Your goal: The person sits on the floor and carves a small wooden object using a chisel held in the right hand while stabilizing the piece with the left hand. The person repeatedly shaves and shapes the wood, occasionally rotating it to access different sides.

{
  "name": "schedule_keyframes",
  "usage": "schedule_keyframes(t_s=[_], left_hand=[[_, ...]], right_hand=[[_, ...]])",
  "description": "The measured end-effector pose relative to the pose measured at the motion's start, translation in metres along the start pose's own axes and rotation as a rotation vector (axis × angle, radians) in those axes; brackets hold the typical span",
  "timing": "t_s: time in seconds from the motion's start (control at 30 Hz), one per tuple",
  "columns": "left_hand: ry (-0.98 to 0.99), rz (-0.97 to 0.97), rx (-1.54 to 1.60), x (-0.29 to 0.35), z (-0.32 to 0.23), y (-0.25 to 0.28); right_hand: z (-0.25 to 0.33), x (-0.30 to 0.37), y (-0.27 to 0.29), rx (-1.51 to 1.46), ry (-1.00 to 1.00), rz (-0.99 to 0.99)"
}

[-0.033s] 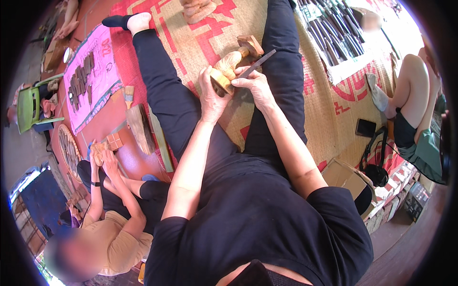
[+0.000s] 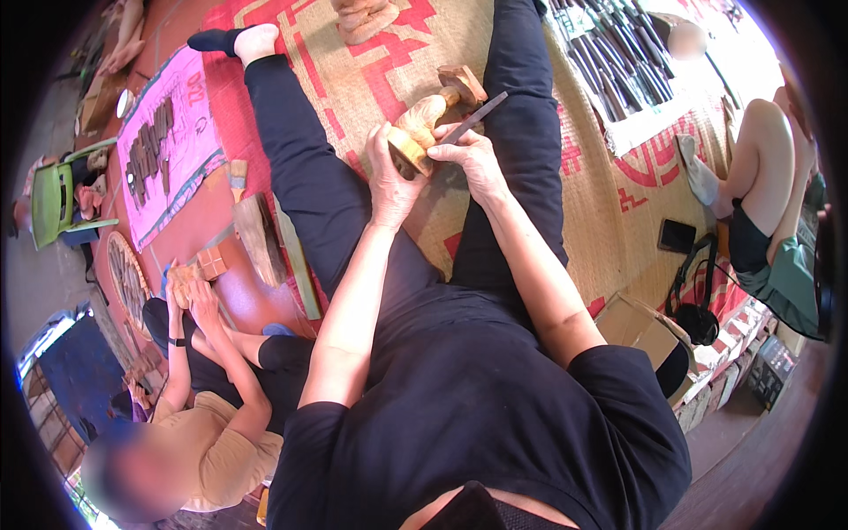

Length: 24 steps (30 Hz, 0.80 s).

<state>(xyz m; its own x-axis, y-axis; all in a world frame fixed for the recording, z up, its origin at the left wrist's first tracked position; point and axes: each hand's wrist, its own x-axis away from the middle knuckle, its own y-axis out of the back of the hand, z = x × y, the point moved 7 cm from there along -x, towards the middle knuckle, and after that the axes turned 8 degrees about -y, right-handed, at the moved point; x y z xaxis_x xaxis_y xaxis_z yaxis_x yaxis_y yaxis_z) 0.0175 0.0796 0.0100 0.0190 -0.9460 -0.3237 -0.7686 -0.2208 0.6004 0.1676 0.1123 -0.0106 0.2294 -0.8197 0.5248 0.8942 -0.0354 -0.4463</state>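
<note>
Between my knees, my left hand (image 2: 393, 177) is closed round the near end of a carved wooden piece (image 2: 422, 117). This piece has a flat, block-like near end, a rounded ridged middle and a squarish far end. My right hand (image 2: 473, 162) grips a dark, flat file (image 2: 477, 117) close against the wood. The file slants up to the right, its far tip over my right thigh. Where the file meets the wood is partly hidden by my fingers.
Another wood carving (image 2: 365, 19) stands on the woven mat (image 2: 609, 252) ahead. Many dark tools (image 2: 623, 62) lie at the far right, others on a pink cloth (image 2: 190, 115) at left. A brush (image 2: 238, 177) and a wood block (image 2: 256, 234) lie beside my left leg. People sit on both sides.
The file's far tip has shifted very slightly to the left. Both hands and the carved piece look almost the same.
</note>
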Motion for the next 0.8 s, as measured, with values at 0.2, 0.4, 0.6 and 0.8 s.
schedule_keyframes(t_s=[0.2, 0.4, 0.6, 0.8], left_hand=[[-0.034, 0.001, -0.031, -0.002, -0.003, 0.001], [0.001, -0.004, -0.004, 0.001, 0.002, -0.001], [-0.016, 0.001, -0.029, -0.003, -0.004, 0.001], [0.018, -0.007, 0.019, -0.001, 0.002, 0.001]], right_hand=[[-0.003, -0.010, 0.012, -0.034, 0.038, -0.085], [0.002, 0.000, 0.001, -0.020, 0.022, 0.009], [-0.004, -0.008, 0.011, -0.076, 0.042, -0.065], [-0.005, -0.003, 0.001, 0.028, 0.013, 0.047]])
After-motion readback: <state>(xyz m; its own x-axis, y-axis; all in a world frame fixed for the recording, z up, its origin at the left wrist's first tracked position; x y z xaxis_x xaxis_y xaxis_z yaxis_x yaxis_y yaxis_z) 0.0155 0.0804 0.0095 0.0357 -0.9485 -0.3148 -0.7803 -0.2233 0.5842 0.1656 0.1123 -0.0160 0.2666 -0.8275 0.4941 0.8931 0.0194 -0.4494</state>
